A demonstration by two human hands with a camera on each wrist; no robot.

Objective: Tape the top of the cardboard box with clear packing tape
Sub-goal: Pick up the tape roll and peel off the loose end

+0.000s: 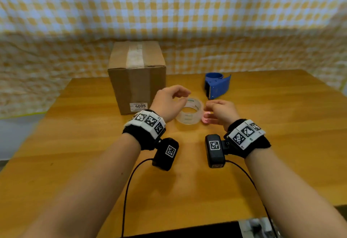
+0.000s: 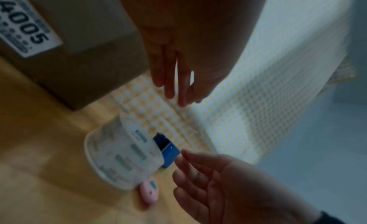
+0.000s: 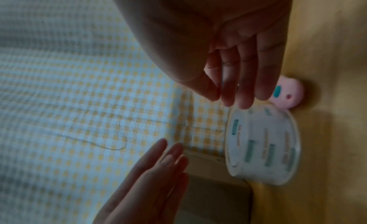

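A brown cardboard box (image 1: 137,80) stands at the back left of the table, closed, with a pale tape strip along its top. The clear packing tape roll (image 1: 189,111) lies flat in front of it, to its right. My left hand (image 1: 183,97) hovers over the roll's left rim with its fingers (image 2: 170,79) straight and empty. My right hand (image 1: 208,108) hangs over the right rim, its fingers (image 3: 238,89) loosely extended just above the roll (image 3: 262,147). Neither hand holds anything. The roll (image 2: 123,158) also shows in the left wrist view.
A blue tape dispenser (image 1: 217,85) sits behind the roll at the right. A small pink object (image 1: 205,118) lies on the wooden table (image 1: 93,162) beside the roll, under my right hand. Yellow checked cloth (image 1: 169,12) covers the wall behind.
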